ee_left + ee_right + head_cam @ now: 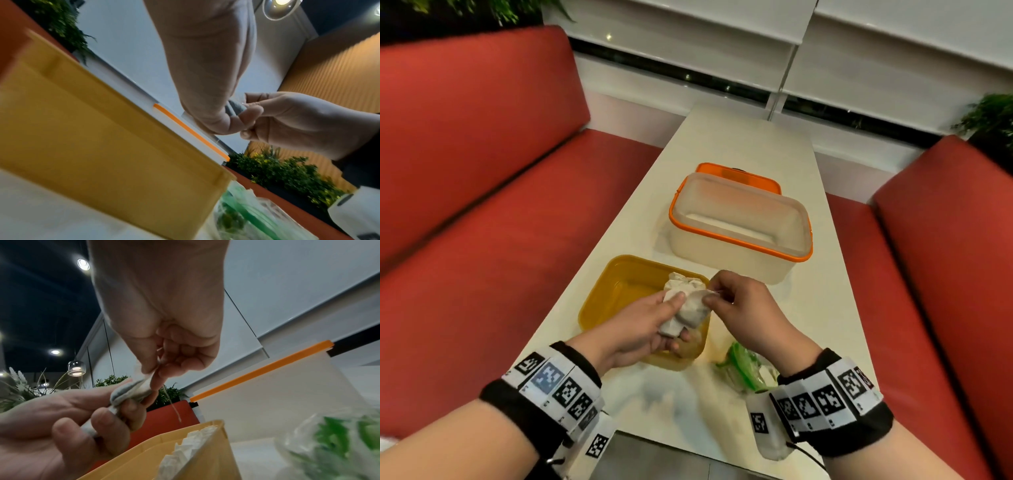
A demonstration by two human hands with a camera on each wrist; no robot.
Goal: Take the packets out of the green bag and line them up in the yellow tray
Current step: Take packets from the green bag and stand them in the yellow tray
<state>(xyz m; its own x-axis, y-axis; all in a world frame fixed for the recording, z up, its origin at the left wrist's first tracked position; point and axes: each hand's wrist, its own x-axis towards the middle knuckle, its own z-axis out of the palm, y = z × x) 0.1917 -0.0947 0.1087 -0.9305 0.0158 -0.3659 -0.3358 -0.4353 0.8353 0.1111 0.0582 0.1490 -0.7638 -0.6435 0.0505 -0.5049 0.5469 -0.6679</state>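
While hands work, green bag [744, 371] lies beside yellow tray [616, 274].

Bare hands [635, 329], black wristbands [517, 404], white bands of square black-and-white markers [822, 397]

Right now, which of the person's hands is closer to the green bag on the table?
The right hand: the green bag lies just below its wrist. The left hand is farther off, over the yellow tray.
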